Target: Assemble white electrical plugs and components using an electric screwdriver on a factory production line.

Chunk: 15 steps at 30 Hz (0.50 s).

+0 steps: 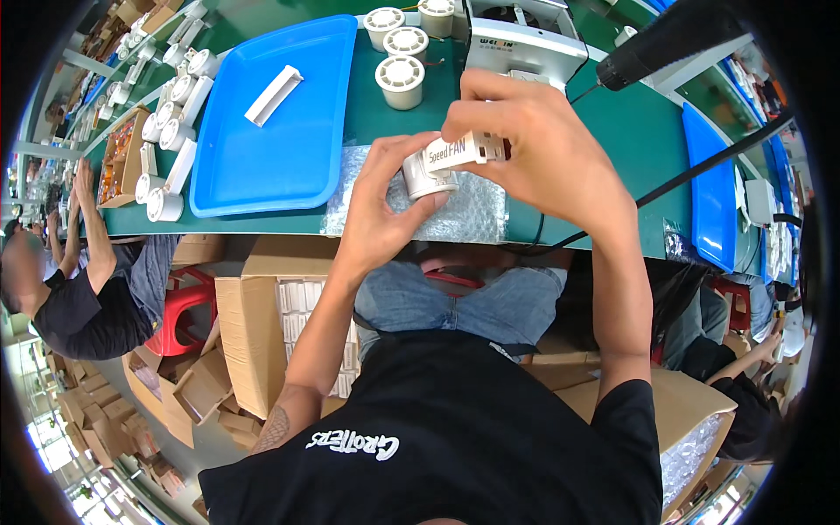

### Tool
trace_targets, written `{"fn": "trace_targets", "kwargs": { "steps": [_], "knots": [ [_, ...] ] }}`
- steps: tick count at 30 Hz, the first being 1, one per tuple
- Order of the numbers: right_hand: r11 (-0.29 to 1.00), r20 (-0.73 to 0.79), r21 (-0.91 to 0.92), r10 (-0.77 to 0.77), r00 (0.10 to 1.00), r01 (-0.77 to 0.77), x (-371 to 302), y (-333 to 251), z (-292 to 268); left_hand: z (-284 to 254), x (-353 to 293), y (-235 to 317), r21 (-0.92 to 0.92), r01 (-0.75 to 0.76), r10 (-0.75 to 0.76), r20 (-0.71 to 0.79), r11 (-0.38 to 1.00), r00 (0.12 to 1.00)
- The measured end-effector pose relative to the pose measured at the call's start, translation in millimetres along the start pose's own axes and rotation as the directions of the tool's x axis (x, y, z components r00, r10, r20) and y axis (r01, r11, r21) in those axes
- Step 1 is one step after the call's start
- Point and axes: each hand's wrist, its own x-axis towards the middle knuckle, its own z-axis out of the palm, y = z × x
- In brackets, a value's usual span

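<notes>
My left hand [378,206] is closed round a small white cylindrical housing [426,182], thumb at its lower side. Fingers of my right hand [547,144] pinch a white rectangular casing [450,152] with printed lettering and slots at its right end. The casing lies tilted across the top of the housing; whether the two are joined I cannot tell. Both parts are over a sheet of bubble wrap [477,212] at the green bench's near edge. Further back stand several white round housings with slotted tops [402,81].
A blue tray [262,179] holding one long white casing [275,95] lies at the left. Beyond it are rows of assembled white lamp units [178,133]. A silver machine [527,42] stands behind my hands. At the right hangs a black electric screwdriver [652,52]; its dark cable crosses the bench.
</notes>
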Motion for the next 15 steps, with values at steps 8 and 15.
{"fn": "trace_targets", "kwargs": {
  "steps": [8,15],
  "knots": [
    [0.974,-0.330,0.193,0.181,0.927,-0.121,2,-6,10,11,14,5,0.200,0.018,0.017,-0.175,0.980,0.984],
    [0.974,-0.225,-0.177,0.100,0.969,-0.142,-33,-26,35,-4,22,-4,0.201,-0.026,0.054,-0.135,0.979,0.989]
  ]
}}
